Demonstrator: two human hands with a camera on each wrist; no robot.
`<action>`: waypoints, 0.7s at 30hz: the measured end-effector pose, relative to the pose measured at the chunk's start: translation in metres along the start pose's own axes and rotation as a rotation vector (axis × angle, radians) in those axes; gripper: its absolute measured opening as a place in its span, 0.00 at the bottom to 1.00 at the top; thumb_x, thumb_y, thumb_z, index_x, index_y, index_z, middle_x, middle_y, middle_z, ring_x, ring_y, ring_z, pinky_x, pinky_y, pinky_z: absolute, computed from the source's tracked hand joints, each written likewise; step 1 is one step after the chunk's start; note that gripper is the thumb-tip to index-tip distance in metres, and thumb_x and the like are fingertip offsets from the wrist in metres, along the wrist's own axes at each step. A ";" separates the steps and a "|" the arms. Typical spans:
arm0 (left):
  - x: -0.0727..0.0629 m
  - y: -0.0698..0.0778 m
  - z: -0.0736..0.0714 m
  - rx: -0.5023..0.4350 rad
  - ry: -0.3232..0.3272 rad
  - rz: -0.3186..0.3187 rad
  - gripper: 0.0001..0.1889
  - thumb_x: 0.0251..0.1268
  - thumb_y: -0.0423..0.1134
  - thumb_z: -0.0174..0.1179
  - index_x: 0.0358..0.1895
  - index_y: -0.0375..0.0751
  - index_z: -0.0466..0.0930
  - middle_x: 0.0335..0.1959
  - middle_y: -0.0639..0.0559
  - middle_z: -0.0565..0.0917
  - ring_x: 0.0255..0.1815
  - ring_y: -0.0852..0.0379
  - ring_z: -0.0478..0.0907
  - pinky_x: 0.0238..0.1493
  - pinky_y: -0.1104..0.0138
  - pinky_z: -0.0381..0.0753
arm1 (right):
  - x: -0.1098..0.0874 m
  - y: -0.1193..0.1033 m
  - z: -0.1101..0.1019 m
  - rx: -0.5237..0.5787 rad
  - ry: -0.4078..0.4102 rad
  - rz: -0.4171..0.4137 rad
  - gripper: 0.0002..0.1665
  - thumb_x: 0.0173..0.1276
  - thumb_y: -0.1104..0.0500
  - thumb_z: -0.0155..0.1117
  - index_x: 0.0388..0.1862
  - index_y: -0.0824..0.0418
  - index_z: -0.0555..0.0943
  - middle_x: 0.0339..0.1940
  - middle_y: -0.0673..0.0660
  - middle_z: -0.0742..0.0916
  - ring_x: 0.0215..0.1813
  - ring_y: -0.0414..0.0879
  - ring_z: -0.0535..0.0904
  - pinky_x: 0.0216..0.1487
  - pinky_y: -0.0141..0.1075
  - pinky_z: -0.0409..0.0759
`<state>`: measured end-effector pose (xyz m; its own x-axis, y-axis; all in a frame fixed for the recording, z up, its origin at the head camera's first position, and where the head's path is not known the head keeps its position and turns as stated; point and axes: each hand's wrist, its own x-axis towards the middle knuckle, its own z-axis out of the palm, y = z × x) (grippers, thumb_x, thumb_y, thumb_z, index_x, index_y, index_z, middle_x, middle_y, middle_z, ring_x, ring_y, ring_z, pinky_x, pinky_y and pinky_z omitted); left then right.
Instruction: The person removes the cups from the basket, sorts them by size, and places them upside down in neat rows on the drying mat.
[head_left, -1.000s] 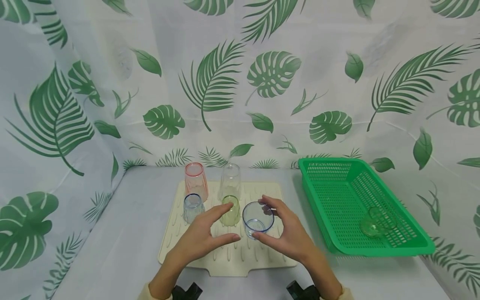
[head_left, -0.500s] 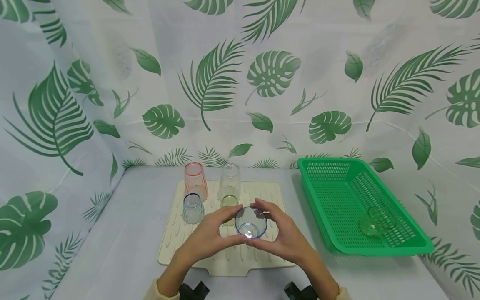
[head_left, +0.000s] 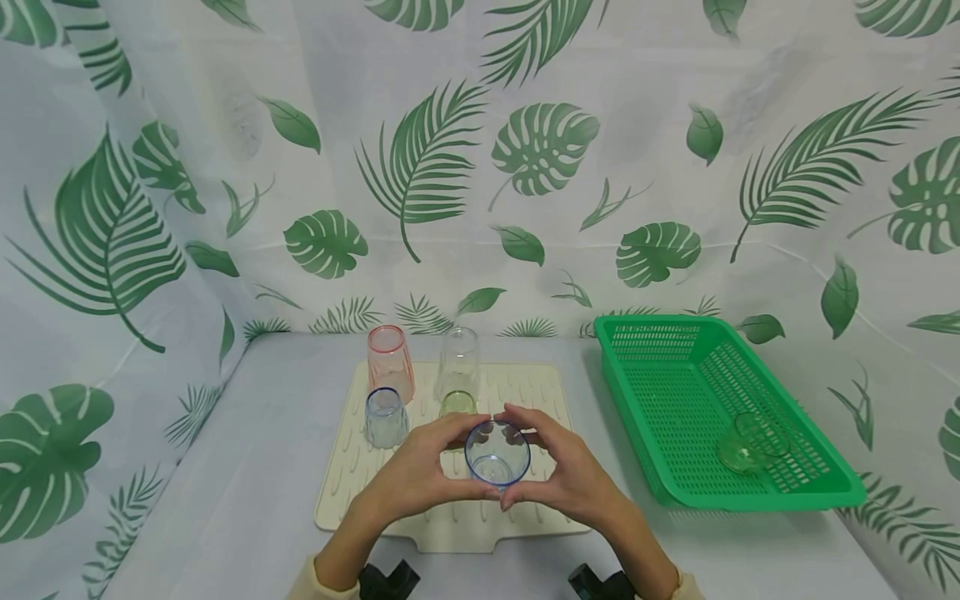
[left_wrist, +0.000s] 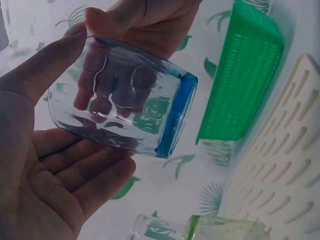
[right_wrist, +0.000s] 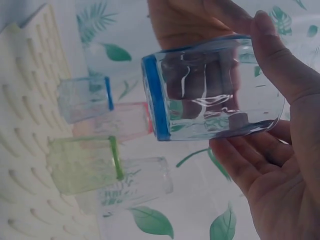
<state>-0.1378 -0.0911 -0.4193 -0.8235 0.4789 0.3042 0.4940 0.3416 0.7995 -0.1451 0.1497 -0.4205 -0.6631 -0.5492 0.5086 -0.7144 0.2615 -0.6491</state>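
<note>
Both hands hold a clear blue-tinted glass (head_left: 497,454) between them, above the front of the cream drying mat (head_left: 457,521). My left hand (head_left: 411,471) curls its thumb and fingers round the left side; my right hand (head_left: 573,467) grips the right side. Their thumbs nearly meet at the near side. In the left wrist view, the thick blue band of the glass (left_wrist: 120,97) points toward the mat. Behind the hands a green glass (head_left: 457,403) is partly hidden. A small blue glass (head_left: 386,421) stands to the left on the mat.
A red-rimmed glass (head_left: 391,367) and a tall clear glass (head_left: 459,358) stand at the mat's back. On the right sits a green perforated basket (head_left: 660,417), with a greenish glass (head_left: 746,446) lying inside. A leaf-patterned cloth (head_left: 555,275) hangs behind the table.
One second ago the right hand alone held the glass, with the left hand apart. The glass moved left and nearer, and the left hand took hold of it too.
</note>
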 end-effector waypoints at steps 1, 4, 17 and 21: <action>0.000 0.000 0.000 0.000 0.002 -0.001 0.41 0.50 0.54 0.77 0.69 0.49 0.73 0.61 0.55 0.82 0.57 0.57 0.83 0.60 0.61 0.84 | 0.000 0.000 0.000 0.002 0.000 -0.002 0.61 0.42 0.58 0.85 0.76 0.58 0.64 0.65 0.60 0.81 0.64 0.52 0.79 0.60 0.38 0.84; 0.000 0.001 0.001 -0.002 0.014 -0.001 0.40 0.50 0.54 0.77 0.68 0.47 0.74 0.59 0.56 0.82 0.55 0.58 0.83 0.59 0.61 0.85 | 0.000 0.002 0.000 0.014 0.002 -0.019 0.61 0.41 0.59 0.86 0.75 0.59 0.65 0.65 0.61 0.81 0.65 0.49 0.78 0.61 0.36 0.83; 0.001 -0.001 0.002 -0.027 0.089 0.111 0.39 0.50 0.47 0.79 0.67 0.44 0.74 0.56 0.54 0.84 0.54 0.57 0.84 0.55 0.66 0.86 | -0.008 0.029 0.021 0.220 -0.136 0.173 0.52 0.50 0.58 0.84 0.73 0.50 0.67 0.66 0.54 0.81 0.67 0.49 0.78 0.68 0.37 0.77; 0.000 0.000 0.002 -0.021 0.088 0.104 0.39 0.50 0.48 0.78 0.67 0.42 0.74 0.56 0.54 0.84 0.53 0.56 0.84 0.56 0.66 0.86 | -0.010 0.036 0.029 0.269 -0.168 0.204 0.44 0.55 0.60 0.80 0.70 0.53 0.71 0.64 0.54 0.83 0.67 0.45 0.78 0.70 0.36 0.76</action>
<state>-0.1377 -0.0895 -0.4201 -0.7897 0.4381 0.4294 0.5729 0.2764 0.7716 -0.1577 0.1416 -0.4659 -0.7235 -0.6361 0.2681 -0.4723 0.1730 -0.8643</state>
